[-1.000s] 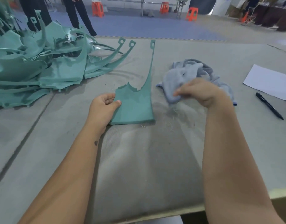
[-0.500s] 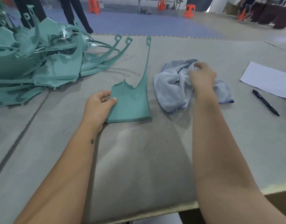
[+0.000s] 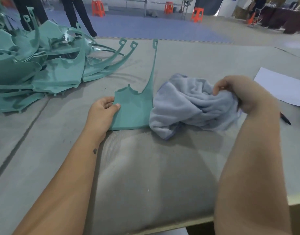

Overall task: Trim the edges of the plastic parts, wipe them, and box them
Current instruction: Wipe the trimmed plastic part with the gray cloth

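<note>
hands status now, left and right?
Left hand: pinching the green plastic part at its left edge.
Right hand: gripping the grey cloth.

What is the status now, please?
Left hand holds green part flat on table. Right hand grips cloth. Nothing in the way.

Two bare forearms reach forward from the bottom of the frame, the left angling in from the lower left, the right rising almost straight up along the right side. The left hand lies low and palm-down, thumb pressed on top of what it holds and fingers curled under its edge in a pinch. A small dark mark shows on the left wrist. The right hand is raised higher, wrist bent, knuckles toward the camera, its fingers bunched and curled inward, gripping soft material gathered in the palm.
</note>
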### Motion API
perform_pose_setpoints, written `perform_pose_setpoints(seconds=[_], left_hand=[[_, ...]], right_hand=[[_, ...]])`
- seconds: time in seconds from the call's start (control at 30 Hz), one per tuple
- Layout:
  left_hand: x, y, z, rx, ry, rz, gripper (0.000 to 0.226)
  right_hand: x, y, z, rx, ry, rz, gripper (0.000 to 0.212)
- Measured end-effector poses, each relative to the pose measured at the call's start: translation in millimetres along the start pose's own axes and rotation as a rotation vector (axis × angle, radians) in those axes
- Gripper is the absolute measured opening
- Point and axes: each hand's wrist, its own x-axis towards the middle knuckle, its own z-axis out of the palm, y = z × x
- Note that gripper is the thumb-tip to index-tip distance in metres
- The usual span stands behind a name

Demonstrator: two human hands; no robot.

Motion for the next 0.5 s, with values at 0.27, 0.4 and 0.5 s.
perform_pose_setpoints(seconds=[0.27, 0.4, 0.5], left_hand=[[-2, 2, 4, 0.005, 0.059, 0.013, 0.016], [-5, 4, 4, -0.030, 0.069, 0.011, 0.016], [-5, 4, 2, -0.032, 0.083, 0.018, 0.015]], right_hand=[[15, -26, 18, -0.352, 0.481, -0.189, 0.031], [35, -38, 83, -0.221, 0.259, -0.278, 0.043], [53, -17, 121, -0.352, 0.207, -0.242, 0.025]])
